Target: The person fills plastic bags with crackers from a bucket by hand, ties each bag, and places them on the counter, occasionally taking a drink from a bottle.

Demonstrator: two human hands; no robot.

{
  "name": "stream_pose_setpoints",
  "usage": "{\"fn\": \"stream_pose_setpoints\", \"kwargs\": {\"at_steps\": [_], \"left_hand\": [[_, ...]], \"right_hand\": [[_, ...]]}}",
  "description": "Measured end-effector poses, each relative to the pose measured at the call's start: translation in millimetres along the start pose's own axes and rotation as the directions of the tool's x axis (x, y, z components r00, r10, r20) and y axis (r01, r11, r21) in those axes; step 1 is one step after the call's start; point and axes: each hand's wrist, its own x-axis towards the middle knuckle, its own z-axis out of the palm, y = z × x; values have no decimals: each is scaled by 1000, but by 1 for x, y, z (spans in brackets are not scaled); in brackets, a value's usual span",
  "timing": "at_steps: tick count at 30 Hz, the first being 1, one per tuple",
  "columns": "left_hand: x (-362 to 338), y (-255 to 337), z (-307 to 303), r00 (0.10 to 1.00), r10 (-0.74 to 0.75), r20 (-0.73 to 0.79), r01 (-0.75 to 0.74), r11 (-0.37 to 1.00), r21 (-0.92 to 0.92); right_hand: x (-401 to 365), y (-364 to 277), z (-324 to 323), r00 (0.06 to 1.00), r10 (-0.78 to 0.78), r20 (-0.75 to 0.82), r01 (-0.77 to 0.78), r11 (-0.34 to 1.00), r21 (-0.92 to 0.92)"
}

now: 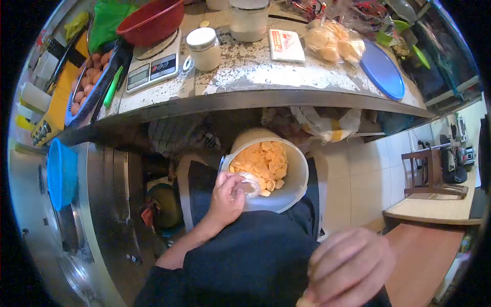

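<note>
A white bucket [296, 192] stands between my legs, holding many thin orange-yellow round pieces [261, 161]. Over its near left rim, my left hand [227, 197] is closed on a small clear plastic bag [248, 185], whose contents are hard to make out. My right hand [350, 266] is raised at the lower right, away from the bucket, blurred, with its fingers curled together. A bit of something pale yellow shows at its fingertips near the bottom edge, too little to name.
Along the counter [235, 77] are a scale [153, 71], a red basin [153, 23], a lidded jar [204, 51], a white packet [286, 46], bagged round pieces [332, 43] and a blue lid [383, 71]. Eggs [89, 79] fill a blue basket at left. A wooden chair [434, 174] stands right.
</note>
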Motion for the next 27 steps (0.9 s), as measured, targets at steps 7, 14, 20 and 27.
{"fn": "stream_pose_setpoints", "kwargs": {"at_steps": [7,14,20,27], "left_hand": [[-3,7,-12,1000,-12,3,12,996,85],[-4,-1,-20,988,-153,-4,153,988,-3],[-11,-9,-19,987,-137,88,142,989,-52],[-12,-7,-26,871,-411,269,491,739,-460]], "right_hand": [[-12,38,-28,934,-101,342,-136,786,603],[-111,177,-65,555,812,-183,-486,138,-863],[-177,274,-43,112,950,-291,-369,-232,-900],[-201,278,-26,71,975,-213,-391,-169,-905]]}}
